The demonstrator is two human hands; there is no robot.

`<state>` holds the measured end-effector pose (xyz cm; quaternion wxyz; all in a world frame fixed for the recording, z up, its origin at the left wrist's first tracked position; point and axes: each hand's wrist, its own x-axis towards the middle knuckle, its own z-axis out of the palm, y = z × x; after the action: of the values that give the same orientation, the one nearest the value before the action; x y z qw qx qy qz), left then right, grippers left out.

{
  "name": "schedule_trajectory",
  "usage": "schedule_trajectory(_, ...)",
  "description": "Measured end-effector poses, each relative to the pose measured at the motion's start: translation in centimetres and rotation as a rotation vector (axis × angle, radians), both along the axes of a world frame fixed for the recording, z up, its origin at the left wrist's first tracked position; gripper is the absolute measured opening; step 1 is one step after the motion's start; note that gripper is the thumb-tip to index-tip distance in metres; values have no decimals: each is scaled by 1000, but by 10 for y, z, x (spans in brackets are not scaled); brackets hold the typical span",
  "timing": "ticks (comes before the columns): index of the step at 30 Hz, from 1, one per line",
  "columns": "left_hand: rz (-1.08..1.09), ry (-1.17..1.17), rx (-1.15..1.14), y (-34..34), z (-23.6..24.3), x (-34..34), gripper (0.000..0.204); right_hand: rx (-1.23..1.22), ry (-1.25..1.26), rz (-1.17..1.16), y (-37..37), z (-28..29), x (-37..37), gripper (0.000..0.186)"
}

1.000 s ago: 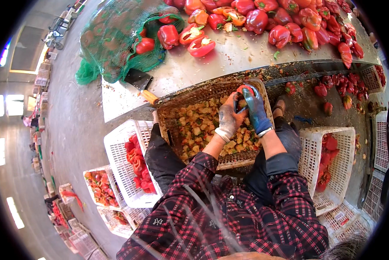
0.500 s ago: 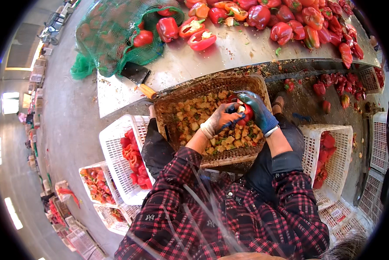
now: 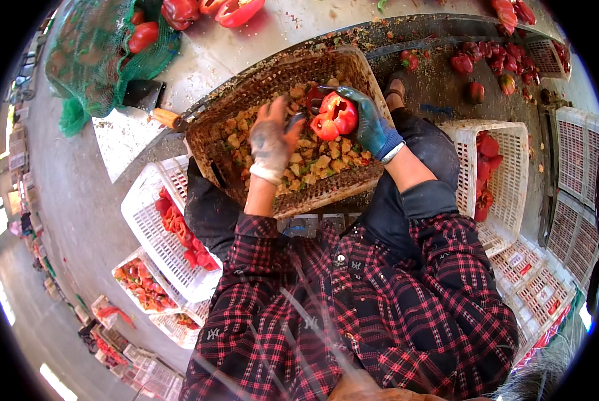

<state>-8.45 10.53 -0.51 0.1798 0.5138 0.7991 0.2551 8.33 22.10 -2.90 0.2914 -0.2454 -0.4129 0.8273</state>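
My right hand (image 3: 369, 123), in a blue-green coated glove, grips a red bell pepper (image 3: 335, 115) above the dirty tan crate (image 3: 313, 194). The pepper's top is opened and its hollow inside faces up. Pepper cores and seeds (image 3: 313, 160) cover the bottom of that crate between my knees. Over its left part is my left hand (image 3: 273, 140), in a stained glove with a white cuff. Its fingers are spread, slightly blurred and apart from the pepper. A dark blue patch shows by its thumb; I cannot tell what it is.
White crates of red peppers stand at my left (image 3: 172, 220) and right (image 3: 496, 180). On the metal table (image 3: 286, 33) are halved peppers (image 3: 238, 10), a green mesh sack (image 3: 106, 60) and a wood-handled blade (image 3: 146, 97). Whole peppers (image 3: 500, 60) lie on the floor at the right.
My left hand has come away from the pepper toward the left, its fingers spreading. The pepper, still in my right hand, now shows its opened hollow. The view has shifted.
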Motion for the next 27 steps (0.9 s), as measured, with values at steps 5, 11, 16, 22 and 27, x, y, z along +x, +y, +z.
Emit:
schedule_trajectory(5,-265,245,-21,33,-8,27,34,-337,-171,105,0,2,-12,34)
schedule_trajectory(11,25,-465,74,41,-35,31,18,786,-177,-7,2,-22,6,40)
schedule_trajectory(16,162,-553,165,28,-65,28,20,-248,-234,209,-5,14,-2,50)
schedule_trajectory(22,130,-502,135,25,-41,27,14,-1,-225,256,-5,5,-6,39)
schedule_trajectory(27,547,-1046,269,9,-27,11,28,-493,113,83,-9,23,10,51)
